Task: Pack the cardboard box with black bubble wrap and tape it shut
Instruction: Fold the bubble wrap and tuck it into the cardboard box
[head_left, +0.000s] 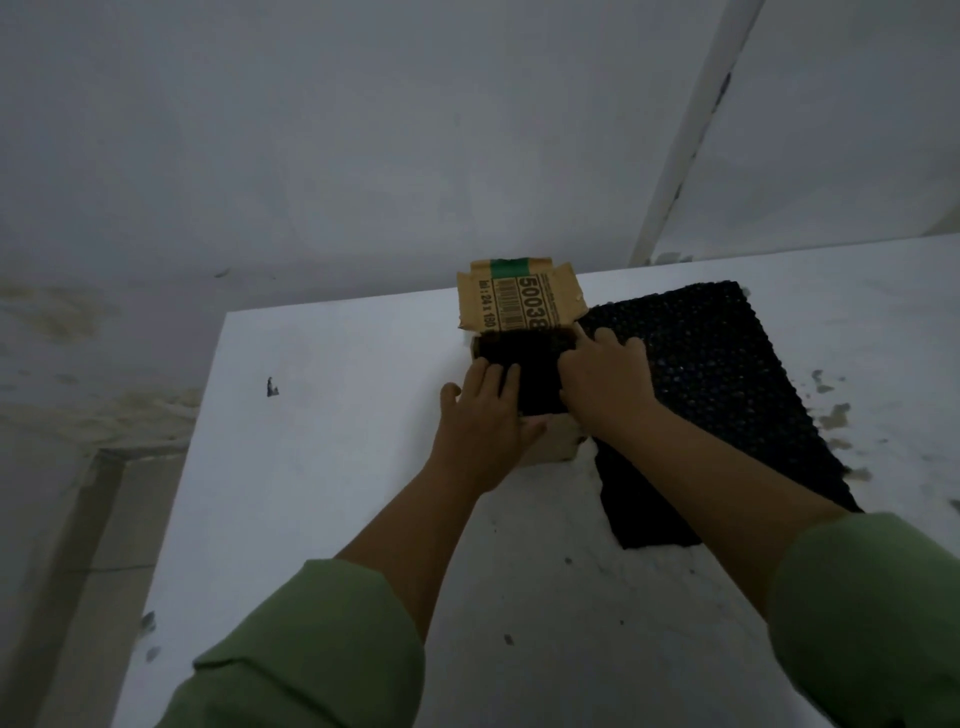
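Cardboard box (550, 441), frame centre, flap up: my left hand (485, 410) and right hand (605, 382) press flat, fingers spread, on black bubble wrap (535, 371) inside; taping remains.

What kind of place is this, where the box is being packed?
Probably a bare back room or makeshift packing spot, not a proper workshop: a plain white table with chipped, scuffed paint, stained blank walls, and only the box and bubble wrap laid out. Dim lighting.

I see the small cardboard box (551, 441) open, its printed far flap (519, 301) standing up with a green strip. Black bubble wrap (540, 371) fills its mouth. A flat black bubble wrap sheet (727, 395) lies just right.
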